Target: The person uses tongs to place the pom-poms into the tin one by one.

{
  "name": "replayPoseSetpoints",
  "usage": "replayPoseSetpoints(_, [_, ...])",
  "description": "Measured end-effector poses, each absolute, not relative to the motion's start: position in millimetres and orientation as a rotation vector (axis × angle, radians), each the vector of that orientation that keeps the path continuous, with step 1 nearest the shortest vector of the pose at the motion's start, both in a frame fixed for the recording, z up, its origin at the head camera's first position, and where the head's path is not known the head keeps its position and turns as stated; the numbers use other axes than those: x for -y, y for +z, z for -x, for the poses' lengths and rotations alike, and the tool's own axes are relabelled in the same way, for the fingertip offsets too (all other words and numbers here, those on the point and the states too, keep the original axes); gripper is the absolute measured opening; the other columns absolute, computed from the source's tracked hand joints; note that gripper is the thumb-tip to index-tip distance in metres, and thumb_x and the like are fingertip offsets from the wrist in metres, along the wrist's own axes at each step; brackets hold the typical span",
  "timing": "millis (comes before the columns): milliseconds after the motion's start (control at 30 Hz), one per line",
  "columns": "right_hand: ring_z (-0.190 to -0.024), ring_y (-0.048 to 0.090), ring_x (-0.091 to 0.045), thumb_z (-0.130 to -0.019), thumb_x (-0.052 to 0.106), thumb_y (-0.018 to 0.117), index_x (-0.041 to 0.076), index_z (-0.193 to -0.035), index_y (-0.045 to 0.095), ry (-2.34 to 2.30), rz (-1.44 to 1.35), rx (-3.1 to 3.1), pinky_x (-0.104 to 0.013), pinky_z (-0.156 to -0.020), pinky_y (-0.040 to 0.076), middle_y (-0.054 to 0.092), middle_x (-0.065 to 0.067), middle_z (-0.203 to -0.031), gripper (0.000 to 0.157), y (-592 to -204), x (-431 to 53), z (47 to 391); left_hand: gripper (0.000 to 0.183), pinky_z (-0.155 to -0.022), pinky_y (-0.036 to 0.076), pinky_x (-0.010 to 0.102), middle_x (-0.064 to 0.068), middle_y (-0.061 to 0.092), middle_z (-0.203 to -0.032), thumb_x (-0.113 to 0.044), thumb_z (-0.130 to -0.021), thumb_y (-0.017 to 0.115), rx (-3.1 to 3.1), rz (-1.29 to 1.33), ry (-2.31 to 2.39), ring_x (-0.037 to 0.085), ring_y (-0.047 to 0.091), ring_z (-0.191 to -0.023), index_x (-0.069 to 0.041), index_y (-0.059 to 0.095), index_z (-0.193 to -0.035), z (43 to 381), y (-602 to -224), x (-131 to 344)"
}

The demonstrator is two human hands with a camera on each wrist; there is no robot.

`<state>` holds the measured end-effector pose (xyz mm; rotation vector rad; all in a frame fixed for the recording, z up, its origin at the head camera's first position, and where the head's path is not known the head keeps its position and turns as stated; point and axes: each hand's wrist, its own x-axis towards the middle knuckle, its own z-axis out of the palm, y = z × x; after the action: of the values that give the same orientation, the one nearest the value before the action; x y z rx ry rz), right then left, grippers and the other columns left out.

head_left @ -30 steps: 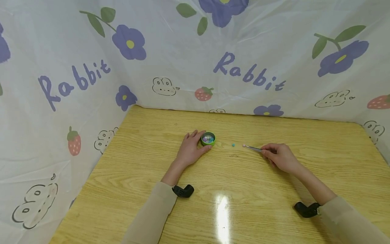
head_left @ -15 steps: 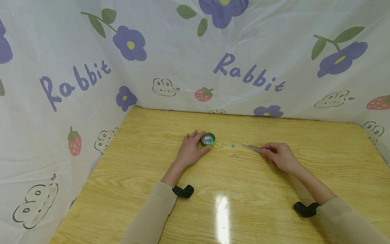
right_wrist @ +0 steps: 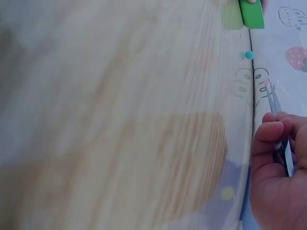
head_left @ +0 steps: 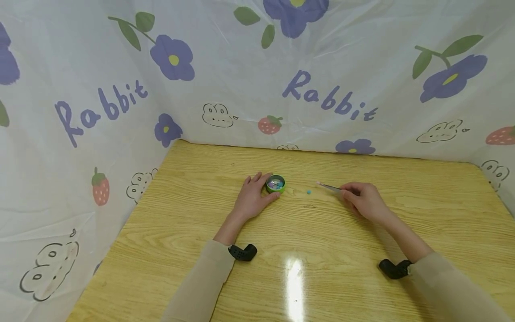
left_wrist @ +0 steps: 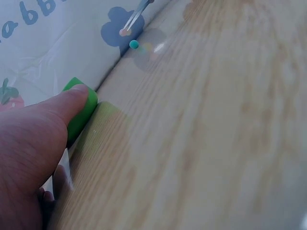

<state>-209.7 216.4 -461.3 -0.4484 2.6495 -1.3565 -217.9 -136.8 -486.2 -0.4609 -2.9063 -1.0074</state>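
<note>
My left hand point(head_left: 250, 199) holds a small round green container point(head_left: 276, 191) between thumb and fingers on the table. Inside it lie several purple, blue and pale beads. In the left wrist view, the thumb presses the container's green wall point(left_wrist: 82, 117). My right hand point(head_left: 367, 202) pinches metal tweezers point(head_left: 332, 188) that point left. At their tips sits a small pink bead point(left_wrist: 125, 32), raised above the table. A turquoise bead point(head_left: 309, 192) lies on the table between the container and the tweezers; in the right wrist view this turquoise bead point(right_wrist: 249, 55) is beyond the tips.
The wood-grain table point(head_left: 322, 250) is glossy, with a bright light reflection near its front. A white cloth point(head_left: 241, 58) printed with flowers, strawberries and rabbits stands behind and along the left side. Black cameras point(head_left: 243, 252) sit on both wrists.
My right hand has raised the tweezers with the pink bead off the table and moved slightly left and away from me. The left hand and the container have stayed in place.
</note>
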Motion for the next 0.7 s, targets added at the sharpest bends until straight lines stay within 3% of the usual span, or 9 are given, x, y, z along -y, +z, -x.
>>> replayPoseSetpoints(700, [-0.047,0.047,-0.016,-0.106,0.009,0.057,-0.009,-0.121,0.067,-1.421,0.488,-2.62,-0.03,-0.043,0.039,0.058,-0.016,-0.069,0.025,-452,-182,221,0.069,-0.125,0.016,0.051,0.019,0.05,-0.152,-0.043,-0.096,0.072,2.899,0.46,-1.0,0.035,0.034,-0.149,-0.011,0.049,-0.153,219,-488,137])
